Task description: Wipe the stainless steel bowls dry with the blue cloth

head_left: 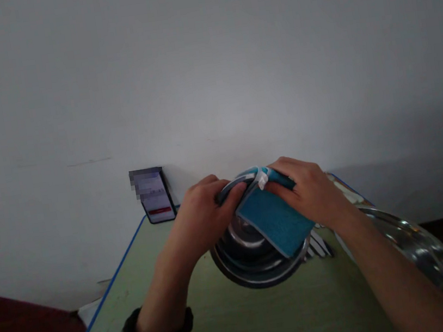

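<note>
A shiny metal bowl [262, 279] is held above the green table, its inside towards me. My left hand [208, 206] is closed around its far-left rim, thumb on the inside. My right hand [304, 184] is closed on a blue cloth [276, 221] with a pale edge. That cloth is folded over the far rim, and part of it hangs down across the bowl's inside. A small white tag or scrap [263, 179] shows near the right fingers, most of which are hidden behind the cloth.
A phone [156, 200] leans against the wall at the back left of the green table [244, 327]. A larger metal basin [427, 252] lies at the right, partly behind my right forearm. Some black-and-white striped item [318, 244] shows beside the bowl.
</note>
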Tool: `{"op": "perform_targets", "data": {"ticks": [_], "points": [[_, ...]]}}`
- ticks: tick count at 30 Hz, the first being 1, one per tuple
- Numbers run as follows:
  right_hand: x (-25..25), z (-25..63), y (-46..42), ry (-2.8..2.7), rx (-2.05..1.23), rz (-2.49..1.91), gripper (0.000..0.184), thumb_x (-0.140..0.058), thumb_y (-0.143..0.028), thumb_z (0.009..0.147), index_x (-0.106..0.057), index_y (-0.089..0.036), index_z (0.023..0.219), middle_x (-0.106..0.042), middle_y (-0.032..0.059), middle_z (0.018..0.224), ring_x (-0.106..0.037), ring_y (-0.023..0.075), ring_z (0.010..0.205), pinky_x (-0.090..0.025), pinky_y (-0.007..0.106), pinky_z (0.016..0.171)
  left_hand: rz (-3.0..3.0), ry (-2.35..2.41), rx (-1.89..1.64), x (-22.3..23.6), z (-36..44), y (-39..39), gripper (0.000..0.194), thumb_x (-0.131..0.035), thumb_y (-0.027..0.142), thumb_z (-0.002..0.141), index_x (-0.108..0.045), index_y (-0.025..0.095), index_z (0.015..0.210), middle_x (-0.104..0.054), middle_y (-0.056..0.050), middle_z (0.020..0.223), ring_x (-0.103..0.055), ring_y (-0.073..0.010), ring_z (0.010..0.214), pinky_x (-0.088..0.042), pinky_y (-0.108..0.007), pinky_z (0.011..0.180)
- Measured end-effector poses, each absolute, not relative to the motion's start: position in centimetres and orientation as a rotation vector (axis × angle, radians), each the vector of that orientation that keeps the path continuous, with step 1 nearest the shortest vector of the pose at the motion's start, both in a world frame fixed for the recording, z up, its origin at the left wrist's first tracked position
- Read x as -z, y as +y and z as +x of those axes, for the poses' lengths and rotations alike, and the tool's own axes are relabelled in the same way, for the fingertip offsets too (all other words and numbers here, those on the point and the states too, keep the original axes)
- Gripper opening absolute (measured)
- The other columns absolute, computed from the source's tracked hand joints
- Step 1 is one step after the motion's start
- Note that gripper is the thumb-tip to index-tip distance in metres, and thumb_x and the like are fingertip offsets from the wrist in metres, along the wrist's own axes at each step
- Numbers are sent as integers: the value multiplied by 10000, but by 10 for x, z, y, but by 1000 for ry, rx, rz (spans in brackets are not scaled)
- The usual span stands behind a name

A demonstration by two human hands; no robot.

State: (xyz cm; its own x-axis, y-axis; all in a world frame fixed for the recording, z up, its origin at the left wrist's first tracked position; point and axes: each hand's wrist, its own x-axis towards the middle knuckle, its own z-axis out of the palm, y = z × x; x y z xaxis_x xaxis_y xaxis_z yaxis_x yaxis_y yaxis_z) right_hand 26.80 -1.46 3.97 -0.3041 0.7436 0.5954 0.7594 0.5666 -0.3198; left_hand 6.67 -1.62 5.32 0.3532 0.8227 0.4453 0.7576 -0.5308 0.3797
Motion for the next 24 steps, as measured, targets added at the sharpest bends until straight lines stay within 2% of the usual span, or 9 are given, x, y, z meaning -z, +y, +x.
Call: {"op": "perform_targets", "data": {"ticks": [3,7,12,17,24], "points": [[-40,264,-16,-2105,-7,-1146,160,-475,-327,859,-562,-198,890,-593,35,852,-553,169,811,-390,278,731,2461,1466,-895,-55,69,-18,431,-392,469,846,-638,159,675,-578,-6,597,-500,-111,564,-341,-230,526],[-36,258,-16,-1945,27,-1173,178,-465,-358,861,-529,-193,873,-588,38,843,-549,169,804,-386,277,719,2267,1592,-1050,-59,72,-21,429,-443,500,810,-659,163,655,-507,32,492,-447,-89,492,-314,-207,458],[-32,255,-15,-1796,9,-1331,243,-409,-421,872,-478,-187,869,-573,36,751,-541,172,679,-365,281,610,2031,1742,-1188,-61,70,-21,404,-475,512,787,-712,186,783,-557,34,514,-482,-94,490,-335,-198,442],[-35,257,-20,-1974,-86,-1341,211,-366,-395,894,-447,-201,888,-581,34,746,-560,179,690,-359,285,615,2173,1572,-985,-62,63,-20,389,-445,493,810,-701,201,799,-656,13,616,-571,-127,579,-378,-203,486],[-34,252,-21,-2175,-240,-1244,230,-454,-442,850,-455,-212,852,-599,16,770,-579,168,718,-381,273,613,2344,1333,-786,-60,59,-18,398,-430,456,815,-703,168,788,-663,-13,632,-554,-126,578,-399,-199,515]]}}
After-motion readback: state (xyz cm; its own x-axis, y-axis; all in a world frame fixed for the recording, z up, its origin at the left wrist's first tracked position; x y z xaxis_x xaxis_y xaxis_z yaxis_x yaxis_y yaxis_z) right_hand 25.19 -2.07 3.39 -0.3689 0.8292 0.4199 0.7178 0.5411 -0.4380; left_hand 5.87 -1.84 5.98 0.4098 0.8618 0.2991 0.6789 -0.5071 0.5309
